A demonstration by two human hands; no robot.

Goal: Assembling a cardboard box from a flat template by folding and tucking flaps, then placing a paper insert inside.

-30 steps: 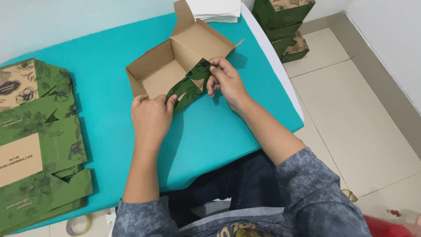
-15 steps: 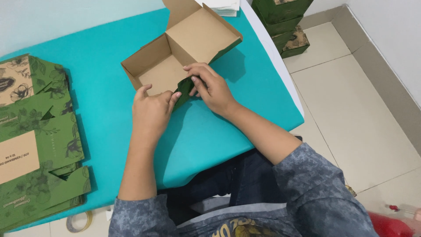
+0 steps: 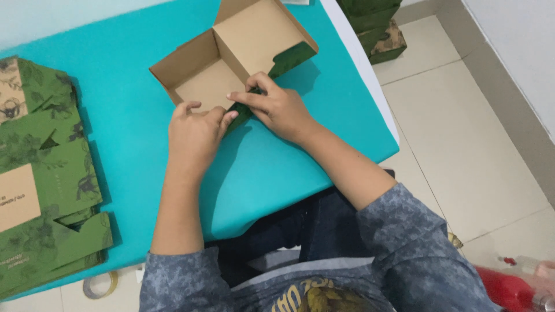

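Honestly, both the left hand [image 3: 193, 130] and right hand [image 3: 276, 107] are pinched together on the box [image 3: 231, 63] front flap, mid-table [image 3: 127, 104], so pressing evenly along that fold probably keeps it square.

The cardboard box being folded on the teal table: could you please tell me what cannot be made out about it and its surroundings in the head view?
- Front wall of the cardboard box: mostly covered by the left hand and right hand.
- Box lid: cut off by the top edge.
- Stack of flat green boxes: cut off by the left edge.
- Tape roll on the floor: partly hidden under the teal table.
- Red object: blurred, cropped at the corner.
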